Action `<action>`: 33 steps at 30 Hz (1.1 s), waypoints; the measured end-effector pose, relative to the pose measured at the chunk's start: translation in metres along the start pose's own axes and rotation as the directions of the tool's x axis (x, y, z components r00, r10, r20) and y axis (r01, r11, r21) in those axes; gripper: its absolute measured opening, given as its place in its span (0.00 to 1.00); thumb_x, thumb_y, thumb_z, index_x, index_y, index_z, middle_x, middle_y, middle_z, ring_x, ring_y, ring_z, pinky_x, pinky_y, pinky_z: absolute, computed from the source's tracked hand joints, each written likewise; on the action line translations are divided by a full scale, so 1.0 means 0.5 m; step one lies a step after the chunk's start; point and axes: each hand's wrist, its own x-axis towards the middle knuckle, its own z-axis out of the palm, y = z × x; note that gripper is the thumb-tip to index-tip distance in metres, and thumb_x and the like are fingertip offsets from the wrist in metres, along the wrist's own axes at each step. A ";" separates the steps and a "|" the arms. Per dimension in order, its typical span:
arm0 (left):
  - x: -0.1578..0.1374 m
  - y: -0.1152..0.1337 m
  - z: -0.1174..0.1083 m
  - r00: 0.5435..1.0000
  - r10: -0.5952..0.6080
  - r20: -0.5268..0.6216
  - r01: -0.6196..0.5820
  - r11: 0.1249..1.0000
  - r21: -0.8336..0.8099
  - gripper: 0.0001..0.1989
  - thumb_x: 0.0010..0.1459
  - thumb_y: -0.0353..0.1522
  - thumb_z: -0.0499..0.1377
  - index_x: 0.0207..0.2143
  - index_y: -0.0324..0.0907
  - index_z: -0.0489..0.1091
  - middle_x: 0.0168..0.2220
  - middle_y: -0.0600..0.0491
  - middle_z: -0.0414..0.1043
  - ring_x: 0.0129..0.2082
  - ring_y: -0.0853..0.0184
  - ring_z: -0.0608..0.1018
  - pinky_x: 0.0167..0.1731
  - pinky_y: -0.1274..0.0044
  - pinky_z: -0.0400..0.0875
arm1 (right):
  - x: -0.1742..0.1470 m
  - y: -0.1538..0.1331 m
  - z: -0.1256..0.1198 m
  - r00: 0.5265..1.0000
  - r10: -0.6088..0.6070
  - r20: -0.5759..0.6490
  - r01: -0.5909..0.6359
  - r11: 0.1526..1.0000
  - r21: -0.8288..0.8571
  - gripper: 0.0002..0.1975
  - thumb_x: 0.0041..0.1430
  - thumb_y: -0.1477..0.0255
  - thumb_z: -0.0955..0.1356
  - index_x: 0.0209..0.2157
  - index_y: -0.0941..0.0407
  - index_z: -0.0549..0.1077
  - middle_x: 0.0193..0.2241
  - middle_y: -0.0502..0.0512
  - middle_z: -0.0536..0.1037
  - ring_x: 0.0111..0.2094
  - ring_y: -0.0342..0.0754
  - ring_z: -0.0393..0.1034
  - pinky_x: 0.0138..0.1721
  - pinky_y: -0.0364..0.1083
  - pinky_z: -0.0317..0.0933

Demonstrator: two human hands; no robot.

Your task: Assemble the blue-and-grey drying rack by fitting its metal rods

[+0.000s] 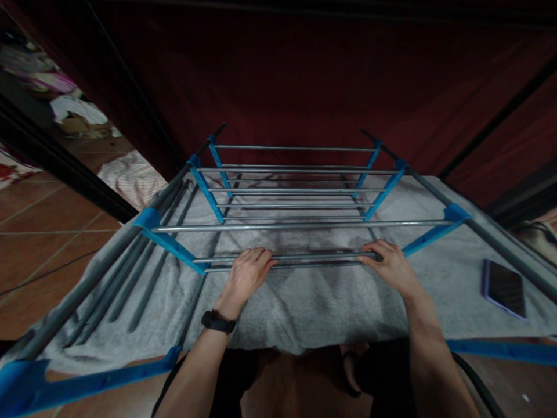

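Observation:
A rack of grey metal tubes and blue plastic brackets lies on a grey blanket [287, 319] before me. My left hand [250, 268], with a dark watch [218, 321] on its wrist, curls over a thin metal tube [317, 256] in the near tier. The tube's left end meets a blue bracket [176, 248]. Near its right end, my right hand [385, 262] grips the same tube, close to the right blue bracket [429, 238]. A second thin tube runs just below, and I cannot tell whether my fingers also hold it.
Several loose grey tubes [145, 284] lie on the blanket at the left. A phone [505, 288] rests on the blanket at the right. Dark red fabric [296, 75] hangs behind the rack. Tiled floor [56, 249] and piled cloth [78, 110] show at the left.

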 end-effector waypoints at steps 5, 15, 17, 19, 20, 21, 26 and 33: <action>0.001 0.001 0.000 1.000 -0.002 0.003 0.002 1.000 -0.007 0.11 0.68 0.38 0.52 0.38 0.43 0.69 0.33 0.51 0.73 0.34 0.64 0.74 0.36 0.72 0.64 | 0.004 -0.019 0.004 0.999 -0.001 0.032 0.001 1.000 0.017 0.13 0.63 0.55 0.67 0.39 0.50 0.74 0.37 0.53 0.78 0.41 0.52 0.74 0.46 0.53 0.64; 0.001 0.002 -0.001 1.000 -0.003 0.011 0.003 1.000 -0.001 0.11 0.68 0.39 0.52 0.38 0.42 0.69 0.32 0.51 0.74 0.34 0.63 0.75 0.36 0.72 0.65 | 0.006 -0.026 0.003 0.999 -0.003 0.035 0.002 0.999 0.039 0.12 0.64 0.58 0.66 0.37 0.50 0.76 0.37 0.53 0.79 0.41 0.52 0.75 0.47 0.53 0.65; 0.001 0.002 -0.001 1.000 -0.002 0.002 0.002 1.000 0.001 0.11 0.68 0.39 0.52 0.38 0.43 0.69 0.32 0.51 0.74 0.34 0.64 0.75 0.36 0.72 0.65 | 0.006 -0.029 0.002 1.000 -0.006 0.030 0.006 1.000 0.027 0.12 0.64 0.58 0.66 0.37 0.50 0.76 0.38 0.53 0.79 0.41 0.52 0.75 0.47 0.53 0.64; 0.001 0.002 -0.001 1.000 0.002 -0.006 -0.002 1.000 -0.011 0.11 0.68 0.39 0.52 0.39 0.43 0.70 0.33 0.51 0.74 0.34 0.64 0.75 0.37 0.72 0.65 | 0.004 -0.030 0.002 1.000 -0.013 0.018 0.013 1.000 0.008 0.12 0.64 0.58 0.66 0.37 0.50 0.76 0.38 0.53 0.79 0.41 0.52 0.75 0.47 0.53 0.64; 0.001 0.001 -0.001 1.000 0.007 -0.012 -0.007 1.000 -0.023 0.11 0.68 0.39 0.52 0.40 0.43 0.70 0.34 0.51 0.75 0.35 0.64 0.75 0.38 0.71 0.66 | 0.004 -0.030 0.003 1.000 -0.018 0.011 0.018 1.000 -0.002 0.12 0.64 0.58 0.66 0.37 0.50 0.76 0.38 0.53 0.79 0.42 0.52 0.75 0.47 0.53 0.64; 0.001 0.001 -0.001 1.000 0.014 -0.019 -0.015 0.999 -0.038 0.11 0.68 0.39 0.53 0.41 0.43 0.70 0.35 0.51 0.75 0.36 0.64 0.76 0.39 0.71 0.66 | 0.004 -0.030 0.004 1.000 -0.023 0.006 0.023 1.000 -0.012 0.12 0.63 0.58 0.66 0.38 0.50 0.76 0.38 0.53 0.79 0.42 0.52 0.75 0.47 0.53 0.64; 0.002 0.004 0.005 0.999 0.036 -0.021 -0.037 0.998 -0.051 0.11 0.67 0.39 0.54 0.44 0.43 0.71 0.37 0.51 0.75 0.38 0.63 0.76 0.40 0.71 0.66 | 0.008 -0.039 0.013 0.999 -0.038 0.021 0.038 0.999 -0.009 0.11 0.63 0.59 0.67 0.42 0.49 0.75 0.39 0.53 0.79 0.43 0.52 0.75 0.48 0.53 0.65; 0.008 0.010 0.008 0.999 0.041 0.003 -0.041 0.999 -0.001 0.10 0.68 0.37 0.52 0.42 0.43 0.71 0.35 0.51 0.74 0.35 0.65 0.75 0.38 0.72 0.65 | 0.014 -0.050 0.018 0.998 -0.045 0.054 0.043 0.998 0.040 0.09 0.64 0.60 0.66 0.39 0.49 0.75 0.37 0.53 0.78 0.41 0.52 0.75 0.46 0.53 0.66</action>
